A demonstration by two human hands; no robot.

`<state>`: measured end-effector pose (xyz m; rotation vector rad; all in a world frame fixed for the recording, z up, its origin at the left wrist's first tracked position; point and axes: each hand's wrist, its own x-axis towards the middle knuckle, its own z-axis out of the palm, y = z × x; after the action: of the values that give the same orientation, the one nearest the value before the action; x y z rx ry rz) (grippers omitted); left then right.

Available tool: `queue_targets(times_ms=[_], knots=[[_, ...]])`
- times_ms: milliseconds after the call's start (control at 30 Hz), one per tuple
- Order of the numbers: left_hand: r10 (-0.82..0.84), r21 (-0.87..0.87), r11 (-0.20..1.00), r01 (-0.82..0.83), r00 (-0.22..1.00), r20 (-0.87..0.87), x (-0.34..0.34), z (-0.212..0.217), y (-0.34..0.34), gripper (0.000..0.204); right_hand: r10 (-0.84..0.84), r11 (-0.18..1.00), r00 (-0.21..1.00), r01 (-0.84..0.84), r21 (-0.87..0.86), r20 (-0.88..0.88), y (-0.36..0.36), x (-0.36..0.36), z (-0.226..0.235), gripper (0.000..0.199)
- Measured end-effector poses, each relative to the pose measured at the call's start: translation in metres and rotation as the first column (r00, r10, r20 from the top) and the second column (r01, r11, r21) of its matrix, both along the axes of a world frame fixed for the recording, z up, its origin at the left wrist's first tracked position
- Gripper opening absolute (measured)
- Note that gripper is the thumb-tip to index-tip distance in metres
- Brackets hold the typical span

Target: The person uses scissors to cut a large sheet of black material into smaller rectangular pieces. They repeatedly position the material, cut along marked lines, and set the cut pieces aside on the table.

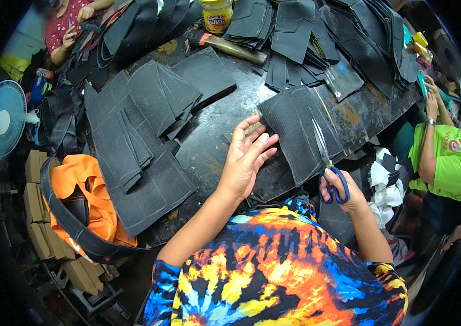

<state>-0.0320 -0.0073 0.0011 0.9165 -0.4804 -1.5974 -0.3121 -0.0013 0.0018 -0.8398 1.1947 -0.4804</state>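
Grip: right hand (344,191) holds blue-handled scissors (325,163), blades closed.
Left hand (245,157): open, fingers spread flat on the dark table (214,136).
Between them: black fabric piece (298,130) under the blades.

bare worktop (214,136) between black stacks (138,119) (crowded)

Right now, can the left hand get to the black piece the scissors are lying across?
Probably yes. The left hand rests flat on the table right beside the black piece, nothing between them. The right hand holds the scissors over its far side.
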Motion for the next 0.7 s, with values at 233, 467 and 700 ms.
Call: queue_targets(times_ms=[233, 467, 700], knots=[[-0.212, -0.081, 0.914, 0.398, 0.637, 0.741, -0.016, -0.002, -0.012, 0.040, -0.004, 1.000, 1.000, 0.004, -0.006, 0.011, 0.003, 0.002, -0.001, 0.037], [0.285, -0.455, 0.890, -0.017, 0.801, 0.527, 0.017, 0.000, -0.046, 0.049, 0.394, 0.916, 0.898, -0.367, -0.162, 0.198, 0.014, 0.001, 0.016, 0.039], [0.212, -0.283, 0.951, -0.122, 0.926, 0.312, 0.052, 0.007, -0.030, 0.053, 0.472, 0.850, 0.881, -0.447, -0.279, 0.023, 0.007, 0.032, 0.021, 0.036]])
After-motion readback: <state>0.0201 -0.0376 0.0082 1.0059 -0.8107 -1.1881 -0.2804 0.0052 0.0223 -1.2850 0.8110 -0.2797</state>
